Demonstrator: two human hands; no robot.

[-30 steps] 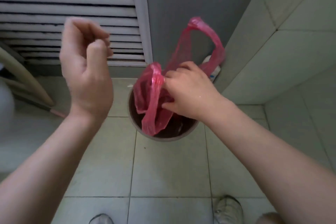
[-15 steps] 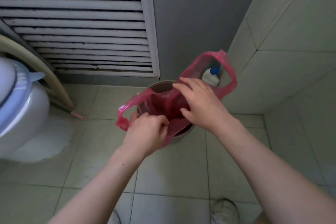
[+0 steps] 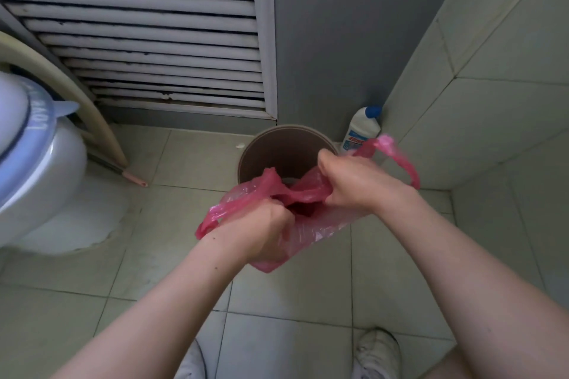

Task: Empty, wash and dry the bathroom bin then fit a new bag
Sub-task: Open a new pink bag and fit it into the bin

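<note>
Here the tiled floor [image 3: 154, 271] fills the lower part of the view, bounded by a grey wall with a louvred panel [image 3: 147, 40] at the back and a tiled wall [image 3: 492, 86] at the right. A white toilet [image 3: 37, 163] with a pale blue seat stands at the left edge. The round brown bin [image 3: 286, 148] stands upright on the floor in the back corner, directly below the right end of the louvred panel. Its far rim and inner wall are visible; its near side is covered by the bag. The pink plastic bag [image 3: 308, 231] is held over the near side of the bin mouth, with its mouth partly spread. The left hand [image 3: 261, 231] grips the near left part of the bag opening, fingers curled round the film. The right hand [image 3: 354, 181] grips the right part of the opening, fingers likewise curled. One bag handle loops out beyond the right hand. A white cleaner bottle [image 3: 363, 129] with a blue cap stands just beside the bin, against the corner. Two white shoes [image 3: 375, 354] appear at the bottom edge.
</note>
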